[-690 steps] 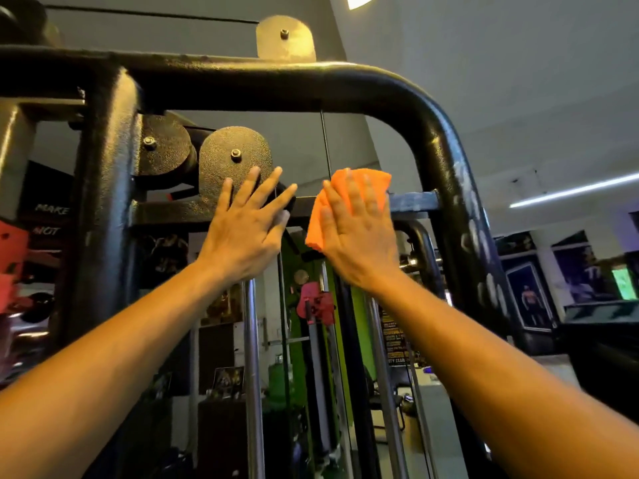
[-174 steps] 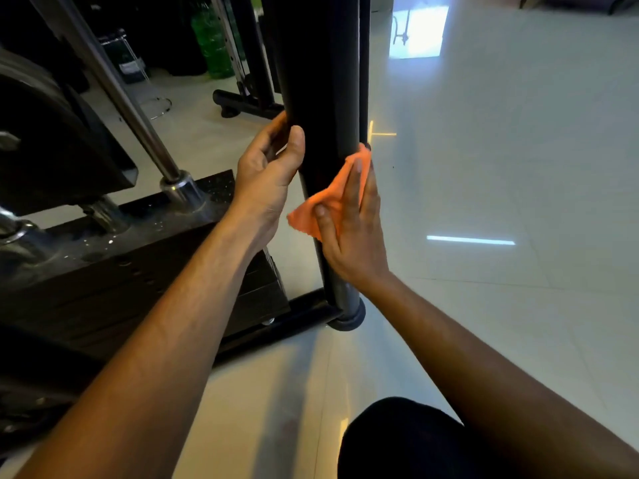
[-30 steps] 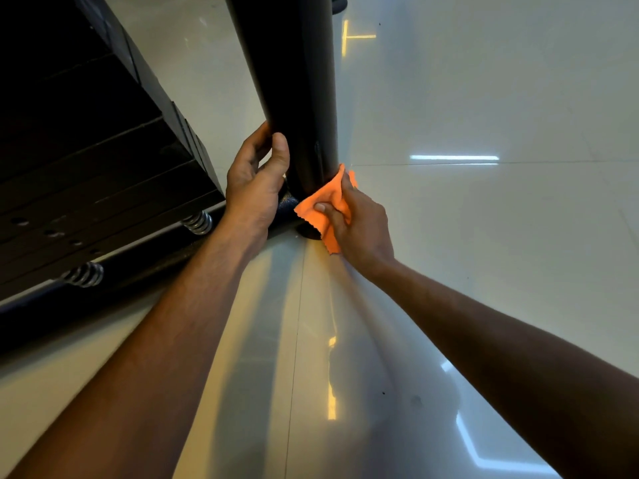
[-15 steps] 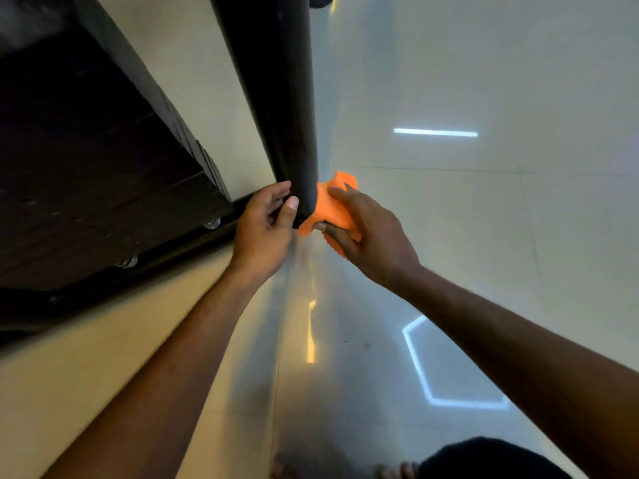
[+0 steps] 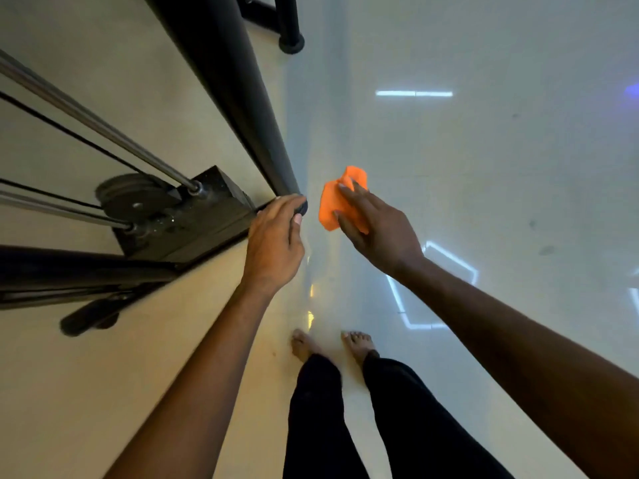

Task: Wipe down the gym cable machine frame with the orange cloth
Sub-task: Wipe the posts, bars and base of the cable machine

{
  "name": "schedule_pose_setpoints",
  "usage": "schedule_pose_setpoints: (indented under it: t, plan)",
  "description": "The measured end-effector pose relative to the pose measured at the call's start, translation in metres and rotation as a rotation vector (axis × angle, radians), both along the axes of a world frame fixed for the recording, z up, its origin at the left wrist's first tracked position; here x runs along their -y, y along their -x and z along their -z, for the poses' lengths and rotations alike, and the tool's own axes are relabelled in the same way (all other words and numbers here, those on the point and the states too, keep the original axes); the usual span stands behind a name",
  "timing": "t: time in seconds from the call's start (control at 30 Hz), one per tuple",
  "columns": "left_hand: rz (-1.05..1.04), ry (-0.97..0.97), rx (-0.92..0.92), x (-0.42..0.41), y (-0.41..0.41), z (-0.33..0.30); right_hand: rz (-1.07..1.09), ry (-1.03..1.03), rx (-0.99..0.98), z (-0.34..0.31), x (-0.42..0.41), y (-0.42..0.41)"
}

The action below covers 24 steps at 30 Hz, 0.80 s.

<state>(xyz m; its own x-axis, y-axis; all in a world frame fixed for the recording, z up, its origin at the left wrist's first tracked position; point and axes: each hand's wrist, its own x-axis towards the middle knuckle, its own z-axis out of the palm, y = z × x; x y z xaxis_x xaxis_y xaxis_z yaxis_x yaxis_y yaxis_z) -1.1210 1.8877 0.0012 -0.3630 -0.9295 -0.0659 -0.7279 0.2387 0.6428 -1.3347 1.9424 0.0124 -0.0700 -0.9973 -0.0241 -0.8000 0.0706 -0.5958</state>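
Beside the foot of the black upright post (image 5: 238, 95), a person stands barefoot on a glossy pale floor (image 5: 484, 167), both arms stretched down and forward. The right hand (image 5: 373, 226) holds the orange cloth (image 5: 337, 202): the thumb and fingers are curled round the bunched fabric, with folds sticking out above the fingertips. The cloth sits just to the right of the post's lower end, close to it but apart, with a strip of floor showing between them.

The left hand (image 5: 276, 236) reaches to the base of the post, where its fingertips meet a small black foot cap (image 5: 303, 206). The fingers look only loosely bent, and I cannot tell whether they grip the cap or merely rest against it.

To the left of the post, a black base plate (image 5: 193, 223) carries a dark pulley wheel (image 5: 135, 197). Two shiny steel guide rods (image 5: 86, 117) run into the plate from the left edge of the view, with thin black cables beside them. A heavier black bar (image 5: 69, 267) crosses lower left, and a dark handle (image 5: 90, 318) lies on the floor below it. Farther off, at the top, a second black leg (image 5: 290, 25) stands on the tiles. White strip lights reflect in the floor to the right. Below the arms are black trouser legs (image 5: 345, 409) and two bare feet (image 5: 304, 345).
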Motion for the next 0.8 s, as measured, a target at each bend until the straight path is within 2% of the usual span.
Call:
schedule_pose_setpoints:
  t: [0.17,0.33,0.57,0.8]
  plan:
    - [0.101,0.05,0.13,-0.012,0.016,-0.165,0.025,0.041,-0.027,-0.163,-0.02,0.019]
    - [0.156,0.15,0.181,-0.017,0.023,-0.275,0.024,0.085,-0.108,-0.277,-0.033,0.032]
    - [0.157,0.325,0.194,0.002,0.033,-0.346,0.017,0.206,-0.146,-0.353,-0.016,0.045]
    - [0.046,0.535,0.233,0.041,0.06,-0.379,-0.077,0.311,-0.076,-0.391,0.061,0.088]
